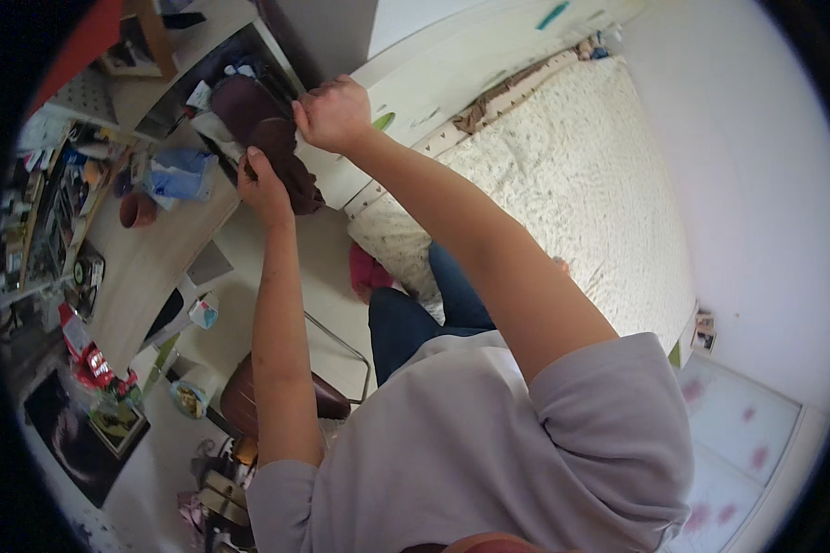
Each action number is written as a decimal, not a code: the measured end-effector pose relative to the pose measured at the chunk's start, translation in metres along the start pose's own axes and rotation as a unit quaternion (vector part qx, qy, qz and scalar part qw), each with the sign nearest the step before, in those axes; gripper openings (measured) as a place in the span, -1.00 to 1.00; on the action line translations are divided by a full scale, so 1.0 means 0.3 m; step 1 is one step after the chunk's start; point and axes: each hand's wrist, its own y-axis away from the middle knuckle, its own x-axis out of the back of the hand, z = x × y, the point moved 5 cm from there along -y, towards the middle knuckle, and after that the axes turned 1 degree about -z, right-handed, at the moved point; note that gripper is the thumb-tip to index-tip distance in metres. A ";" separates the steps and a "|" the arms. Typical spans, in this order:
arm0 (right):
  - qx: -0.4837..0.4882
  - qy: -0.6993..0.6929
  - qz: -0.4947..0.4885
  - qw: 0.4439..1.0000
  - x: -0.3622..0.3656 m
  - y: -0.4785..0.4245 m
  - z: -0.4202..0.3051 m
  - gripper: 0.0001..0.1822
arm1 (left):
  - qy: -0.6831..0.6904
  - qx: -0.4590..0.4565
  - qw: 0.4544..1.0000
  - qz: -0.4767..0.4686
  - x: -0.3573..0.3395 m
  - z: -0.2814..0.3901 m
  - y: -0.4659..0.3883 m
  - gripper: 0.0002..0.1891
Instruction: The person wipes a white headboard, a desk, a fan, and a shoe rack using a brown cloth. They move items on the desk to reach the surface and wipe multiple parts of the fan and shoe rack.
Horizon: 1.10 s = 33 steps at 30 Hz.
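My left hand point(266, 183) is closed on the edge of a dark brown cloth item point(290, 166), whose loose end hangs down to its right. A rounded maroon part point(245, 104) of this or an adjoining item lies above, over a dark open compartment point(162, 110). My right hand point(333, 114) is curled into a fist at the upper right side of the cloth, close to a pale panel edge; whether its fingers grip the cloth is hidden. A whitish cloth or pouch point(218, 135) sits just left of the brown item, above my left hand.
The wooden desktop point(138, 256) at left bears a reddish-brown cup point(137, 209) and a blue plastic packet point(183, 173). Cluttered shelves stand beyond. A bed with a pale patterned cover point(560, 180) fills the right side. A brown chair seat point(242, 394) and a waste bin point(194, 394) are below left.
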 end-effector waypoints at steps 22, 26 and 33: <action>-0.050 -0.064 0.061 0.995 -0.026 0.027 0.016 -0.71 | -0.107 -0.024 0.993 0.035 0.028 -0.010 -0.026 -0.49; -0.049 -0.061 0.034 0.996 -0.009 0.031 -0.002 -0.70 | -0.135 -0.030 0.990 0.032 0.028 0.010 0.000 -0.44; -0.036 -0.067 0.021 0.997 -0.026 0.030 -0.003 -0.69 | -0.200 -0.072 0.977 0.007 0.029 0.043 -0.016 -0.44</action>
